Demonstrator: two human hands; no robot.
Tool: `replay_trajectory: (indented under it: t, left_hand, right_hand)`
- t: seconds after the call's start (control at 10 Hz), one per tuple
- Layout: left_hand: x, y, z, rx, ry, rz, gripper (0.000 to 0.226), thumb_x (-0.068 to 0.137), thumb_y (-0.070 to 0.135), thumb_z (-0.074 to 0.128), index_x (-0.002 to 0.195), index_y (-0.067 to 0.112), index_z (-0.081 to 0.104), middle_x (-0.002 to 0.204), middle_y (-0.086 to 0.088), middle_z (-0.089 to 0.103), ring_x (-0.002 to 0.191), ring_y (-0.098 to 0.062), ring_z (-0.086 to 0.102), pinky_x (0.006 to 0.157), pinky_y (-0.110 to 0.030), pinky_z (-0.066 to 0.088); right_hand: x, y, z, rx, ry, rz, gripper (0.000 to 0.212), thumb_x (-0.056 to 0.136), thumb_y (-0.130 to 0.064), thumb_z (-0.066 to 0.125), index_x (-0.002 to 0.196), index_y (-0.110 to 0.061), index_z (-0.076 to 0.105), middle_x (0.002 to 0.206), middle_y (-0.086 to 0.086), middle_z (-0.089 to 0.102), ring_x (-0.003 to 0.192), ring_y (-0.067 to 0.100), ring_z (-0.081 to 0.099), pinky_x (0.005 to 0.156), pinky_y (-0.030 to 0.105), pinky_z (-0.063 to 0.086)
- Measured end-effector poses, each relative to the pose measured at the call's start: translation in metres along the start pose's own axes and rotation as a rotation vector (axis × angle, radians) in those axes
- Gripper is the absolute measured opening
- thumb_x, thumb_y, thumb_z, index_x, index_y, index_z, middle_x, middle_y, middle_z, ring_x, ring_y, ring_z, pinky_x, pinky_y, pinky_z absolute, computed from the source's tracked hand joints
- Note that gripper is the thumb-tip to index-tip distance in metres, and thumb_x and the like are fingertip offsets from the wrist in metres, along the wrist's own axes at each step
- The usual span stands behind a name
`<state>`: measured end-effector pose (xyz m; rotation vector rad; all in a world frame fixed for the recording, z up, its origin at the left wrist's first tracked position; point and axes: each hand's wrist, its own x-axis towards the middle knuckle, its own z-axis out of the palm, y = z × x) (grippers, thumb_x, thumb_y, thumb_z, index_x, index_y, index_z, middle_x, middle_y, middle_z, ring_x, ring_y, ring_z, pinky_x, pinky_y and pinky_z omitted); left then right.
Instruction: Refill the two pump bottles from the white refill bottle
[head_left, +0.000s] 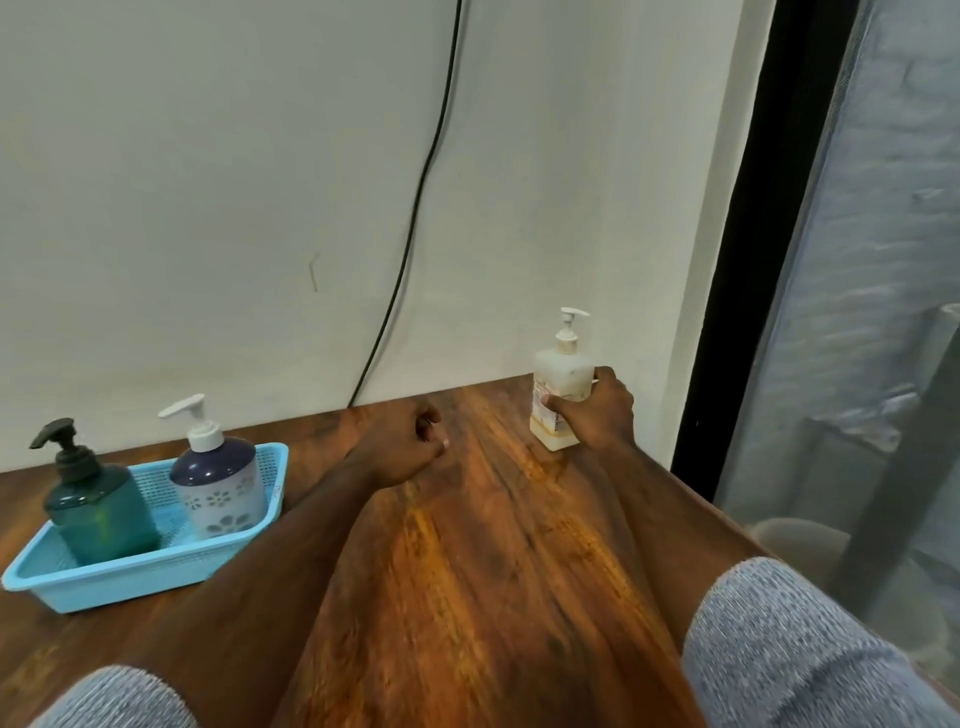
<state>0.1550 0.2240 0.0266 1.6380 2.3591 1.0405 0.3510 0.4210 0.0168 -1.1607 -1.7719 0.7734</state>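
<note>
Far left on a wooden table (467, 571): a blue basket (156, 564) holding two upright pump bottles, a teal bottle (101, 512) with black pump beside a purple floral bottle (221, 486) with white pump. Centre: left hand (408, 441) loosely curled, holding nothing, knuckles resting on the wood. Far right, near the wall: white refill bottle (558, 397) standing upright, pump still fitted, wrapped by the right hand (597, 408). Basket well apart to the left of that grip, nearer the left hand
</note>
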Motion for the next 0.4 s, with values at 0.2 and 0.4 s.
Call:
replay_trajectory:
  t: [0.2,0.4]
  left_hand:
    - [-0.005,0.006,-0.008,0.030,0.000,0.025,0.034,0.084,0.028,0.075,0.114,0.018,0.063,0.092,0.005,0.066,0.084,-0.006,0.063,0.067,-0.014,0.047]
    - [-0.021,0.024,-0.039,0.023,0.056,0.020,0.031,0.080,0.026,0.076,0.109,0.018,0.067,0.086,0.007,0.068,0.082,-0.008,0.065,0.079,-0.032,0.058]
  right_hand:
    - [0.005,-0.003,0.000,-0.041,-0.027,0.015,0.079,0.060,-0.045,0.091,0.121,-0.017,0.050,0.116,0.003,0.060,0.107,0.024,0.061,0.084,0.038,0.054]
    - [-0.019,-0.027,-0.019,-0.075,0.031,0.065,0.089,0.063,-0.041,0.091,0.130,-0.013,0.042,0.124,0.010,0.051,0.118,0.031,0.054,0.093,0.044,0.051]
